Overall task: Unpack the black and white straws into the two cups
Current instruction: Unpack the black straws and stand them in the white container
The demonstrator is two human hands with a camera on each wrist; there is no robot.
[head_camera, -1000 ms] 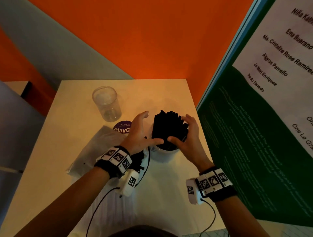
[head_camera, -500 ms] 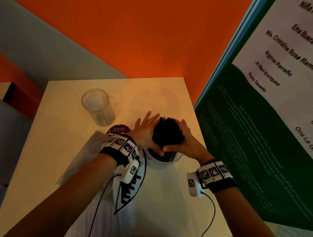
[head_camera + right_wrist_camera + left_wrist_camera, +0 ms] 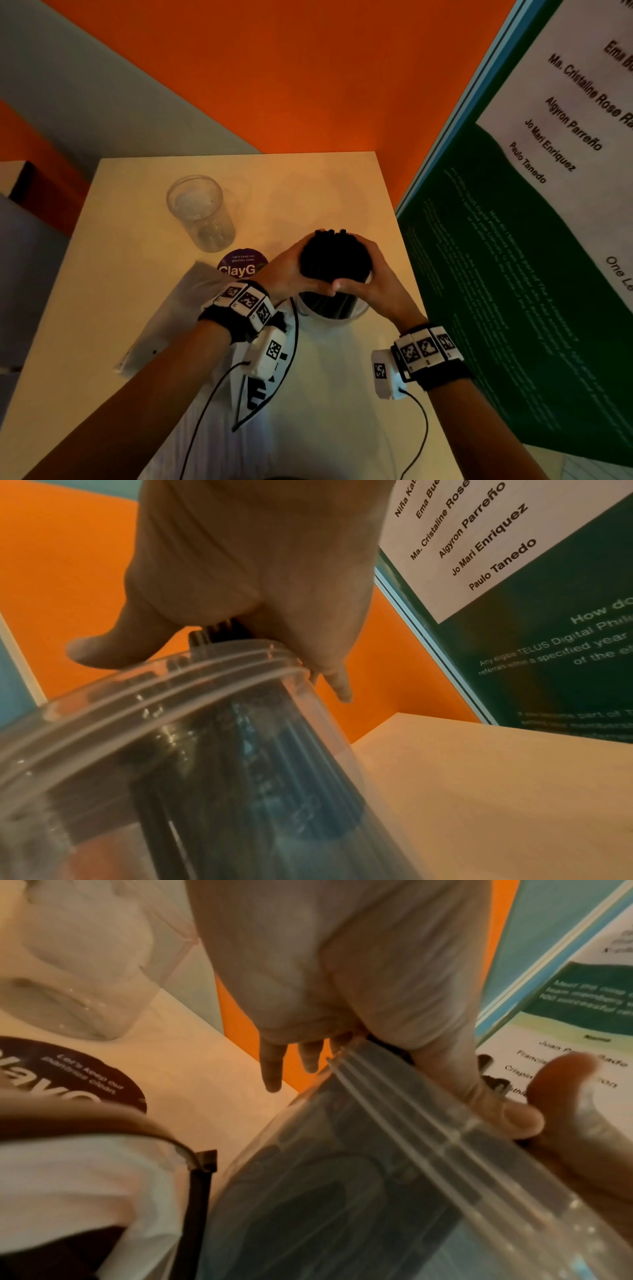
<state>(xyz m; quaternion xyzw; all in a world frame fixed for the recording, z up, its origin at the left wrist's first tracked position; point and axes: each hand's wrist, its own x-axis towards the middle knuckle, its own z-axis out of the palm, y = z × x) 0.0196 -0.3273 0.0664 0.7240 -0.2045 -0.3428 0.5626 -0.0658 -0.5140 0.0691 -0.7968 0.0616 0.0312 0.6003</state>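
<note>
The bundle of black straws (image 3: 335, 257) is cupped from both sides, left hand (image 3: 287, 274) at 9 o'clock and right hand (image 3: 375, 277) at 3, fingers curled round the tops w/ thumbs meeting at 6. The bundle is stood upright in the near clear plastic cup (image 3: 330, 312); the two-sided hold is prob. meant to keep the straws gathered and level while seated inside the ribbed rim. In the wrist views the straw ends (image 3: 219, 630) are seen just above that rim, palms pressed over them.

The second clear cup (image 3: 200, 212) is stood empty at approx. 10 o'clock, well apart, likely kept for the white straws, none of which can be made out. A flat clear bag (image 3: 164, 322) is left at 8 o'clock, partly over a round purple sticker (image 3: 241, 264).

All is set on a pale square table (image 3: 308, 192). An orange wall is seen at 12, a green-and-white poster w/ printed names at 3.
</note>
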